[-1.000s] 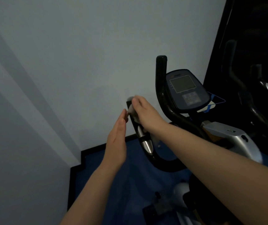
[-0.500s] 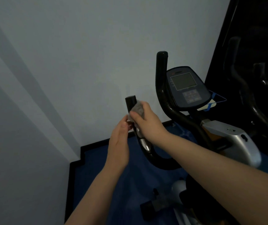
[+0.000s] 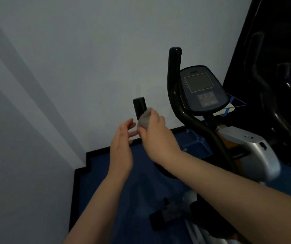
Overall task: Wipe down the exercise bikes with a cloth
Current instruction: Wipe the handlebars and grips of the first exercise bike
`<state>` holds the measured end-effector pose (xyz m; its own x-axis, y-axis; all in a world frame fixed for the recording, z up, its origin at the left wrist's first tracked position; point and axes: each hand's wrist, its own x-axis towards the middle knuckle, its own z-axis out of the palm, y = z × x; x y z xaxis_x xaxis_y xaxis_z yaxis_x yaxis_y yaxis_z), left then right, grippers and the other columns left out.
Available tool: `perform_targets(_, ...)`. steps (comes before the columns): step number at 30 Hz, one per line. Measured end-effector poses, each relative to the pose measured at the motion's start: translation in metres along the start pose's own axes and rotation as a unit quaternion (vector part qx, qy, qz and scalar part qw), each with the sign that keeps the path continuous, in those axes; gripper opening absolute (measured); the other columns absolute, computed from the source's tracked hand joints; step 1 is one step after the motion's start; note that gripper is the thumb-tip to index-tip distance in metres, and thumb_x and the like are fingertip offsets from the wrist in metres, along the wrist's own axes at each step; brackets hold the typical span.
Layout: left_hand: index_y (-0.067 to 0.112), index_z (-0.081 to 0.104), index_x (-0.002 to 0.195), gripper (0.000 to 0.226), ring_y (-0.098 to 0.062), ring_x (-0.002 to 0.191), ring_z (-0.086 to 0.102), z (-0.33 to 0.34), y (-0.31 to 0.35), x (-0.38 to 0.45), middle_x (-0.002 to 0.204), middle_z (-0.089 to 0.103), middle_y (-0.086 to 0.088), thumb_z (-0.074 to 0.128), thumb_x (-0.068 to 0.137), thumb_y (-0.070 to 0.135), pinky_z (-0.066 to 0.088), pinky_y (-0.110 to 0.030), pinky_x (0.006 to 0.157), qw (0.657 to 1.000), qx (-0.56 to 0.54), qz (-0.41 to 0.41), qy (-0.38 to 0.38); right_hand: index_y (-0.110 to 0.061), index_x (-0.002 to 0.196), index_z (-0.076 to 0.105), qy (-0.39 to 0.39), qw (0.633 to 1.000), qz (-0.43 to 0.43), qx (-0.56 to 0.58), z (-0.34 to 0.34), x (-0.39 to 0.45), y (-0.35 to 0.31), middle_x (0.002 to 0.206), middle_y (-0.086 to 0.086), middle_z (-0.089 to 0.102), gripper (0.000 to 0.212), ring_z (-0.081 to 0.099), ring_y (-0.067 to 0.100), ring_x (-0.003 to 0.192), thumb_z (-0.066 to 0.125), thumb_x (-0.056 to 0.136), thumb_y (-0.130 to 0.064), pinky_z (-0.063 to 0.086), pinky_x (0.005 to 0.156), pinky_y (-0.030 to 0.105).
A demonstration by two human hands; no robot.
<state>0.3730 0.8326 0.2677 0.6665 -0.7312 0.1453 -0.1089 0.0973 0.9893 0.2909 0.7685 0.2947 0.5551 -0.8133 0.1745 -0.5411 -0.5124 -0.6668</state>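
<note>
Right hand (image 3: 156, 136) grips grey cloth (image 3: 144, 120) on left handlebar grip (image 3: 139, 107); left hand (image 3: 122, 147) open beside. Small wad may slip, skipping spots.

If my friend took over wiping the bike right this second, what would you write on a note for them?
Right hand: closed on the crumpled grey cloth, pressing it against the black left handlebar grip just below its tip.
Left hand: open, holding nothing, fingers beside the cloth and the grip.
Bike: the tall black right handlebar and the dark oval console with its grey screen stand to the right, untouched by either hand.
Done: cannot tell which parts are already clean.
Left: finish this grip, then likely the other handlebar, console, silver frame cover and any other bikes.
</note>
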Motion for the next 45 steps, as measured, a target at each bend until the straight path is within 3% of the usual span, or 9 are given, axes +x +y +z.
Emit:
perform_targets(4, 0.031, 0.054, 0.129, 0.051, -0.002, 0.101, 0.062, 0.004, -0.004, -0.008, 0.118, 0.063, 0.016, 0.026, 0.093, 0.054, 0.047, -0.033, 0.096, 1.000, 0.004, 0.006, -0.014, -0.010, 0.147, 0.016, -0.037, 0.992, -0.012, -0.119, -0.001, -0.014, 0.009, 0.132, 0.011, 0.040, 0.061, 0.056, 0.022, 0.093, 0.044, 0.100, -0.038, 0.033, 0.061, 0.026)
perform_targets(8, 0.039, 0.052, 0.124, 0.043, 0.005, 0.099, 0.060, 0.010, -0.002, -0.013, 0.111, 0.063, 0.025, 0.026, 0.093, 0.053, 0.048, -0.027, 0.091, 1.000, 0.009, 0.011, -0.009, -0.009, 0.134, 0.031, -0.064, 0.995, 0.066, -0.024, -0.007, 0.029, -0.016, 0.130, 0.014, 0.043, 0.044, 0.052, 0.025, 0.094, 0.045, 0.100, -0.034, 0.033, 0.068, 0.030)
perform_targets(18, 0.023, 0.048, 0.140, 0.057, -0.003, 0.110, 0.059, 0.020, -0.003, -0.026, 0.133, 0.056, 0.011, 0.026, 0.097, 0.053, 0.047, -0.023, 0.097, 1.000, 0.014, 0.023, 0.001, -0.011, 0.132, 0.034, -0.192, 0.977, 0.048, -0.077, -0.027, -0.019, 0.012, 0.125, 0.012, 0.049, 0.048, 0.052, 0.023, 0.096, 0.043, 0.099, -0.043, 0.040, 0.072, 0.032)
perform_targets(25, 0.039, 0.048, 0.136, 0.064, -0.005, 0.112, 0.058, 0.022, 0.000, -0.034, 0.126, 0.061, 0.012, 0.026, 0.082, 0.066, 0.044, -0.030, 0.101, 0.999, -0.011, -0.040, -0.005, -0.008, 0.143, 0.023, -0.170, 0.984, -0.010, -0.061, -0.027, -0.008, 0.009, 0.134, 0.015, 0.043, 0.055, 0.054, 0.029, 0.107, 0.038, 0.102, -0.040, 0.044, 0.081, 0.034)
perform_targets(30, 0.042, 0.034, 0.144, 0.056, 0.031, 0.103, 0.042, 0.033, -0.002, -0.049, 0.140, 0.037, 0.023, 0.030, 0.091, 0.059, 0.035, 0.006, 0.083, 0.998, -0.017, -0.052, -0.010, -0.012, 0.134, 0.030, -0.326, 0.937, -0.077, -0.100, -0.053, -0.041, 0.050, 0.110, 0.003, 0.053, 0.051, 0.044, 0.005, 0.071, 0.043, 0.099, -0.046, 0.031, 0.055, 0.020)
perform_targets(33, 0.039, 0.032, 0.148, 0.066, 0.009, 0.128, 0.041, 0.029, -0.004, -0.061, 0.150, 0.036, 0.017, 0.031, 0.086, 0.063, 0.031, -0.009, 0.107, 0.998, -0.001, -0.053, -0.026, -0.017, 0.124, 0.036, -0.396, 0.896, -0.119, -0.160, -0.074, -0.034, 0.056, 0.093, -0.011, 0.047, 0.040, 0.045, 0.003, 0.074, 0.049, 0.097, -0.044, 0.034, 0.059, 0.021)
perform_targets(37, 0.048, 0.046, 0.136, 0.044, 0.009, 0.111, 0.055, 0.017, -0.004, -0.069, 0.127, 0.059, 0.023, 0.028, 0.097, 0.054, 0.041, -0.014, 0.101, 0.997, 0.031, -0.055, -0.039, -0.023, 0.113, 0.041, -0.436, 0.862, -0.145, -0.215, -0.085, -0.025, 0.065, 0.099, -0.002, 0.051, 0.029, 0.055, 0.017, 0.089, 0.055, 0.095, -0.041, 0.048, 0.078, 0.035)
perform_targets(41, 0.041, 0.044, 0.141, 0.055, 0.005, 0.113, 0.055, 0.019, -0.002, -0.079, 0.132, 0.059, 0.016, 0.029, 0.090, 0.057, 0.042, -0.013, 0.099, 0.997, 0.042, -0.042, -0.055, -0.023, 0.104, 0.044, -0.371, 0.915, -0.119, -0.101, -0.062, -0.027, 0.060, 0.093, -0.004, 0.057, 0.031, 0.057, 0.016, 0.086, 0.049, 0.095, -0.052, 0.042, 0.067, 0.024)
perform_targets(45, 0.038, 0.042, 0.143, 0.053, 0.004, 0.122, 0.051, 0.025, 0.001, -0.088, 0.140, 0.053, 0.010, 0.031, 0.093, 0.053, 0.036, -0.006, 0.099, 0.997, 0.033, -0.051, -0.047, -0.022, 0.117, 0.047, -0.392, 0.916, -0.091, -0.002, -0.057, -0.026, 0.063, 0.104, -0.001, 0.061, 0.033, 0.060, 0.015, 0.095, 0.053, 0.095, -0.045, 0.048, 0.082, 0.028)
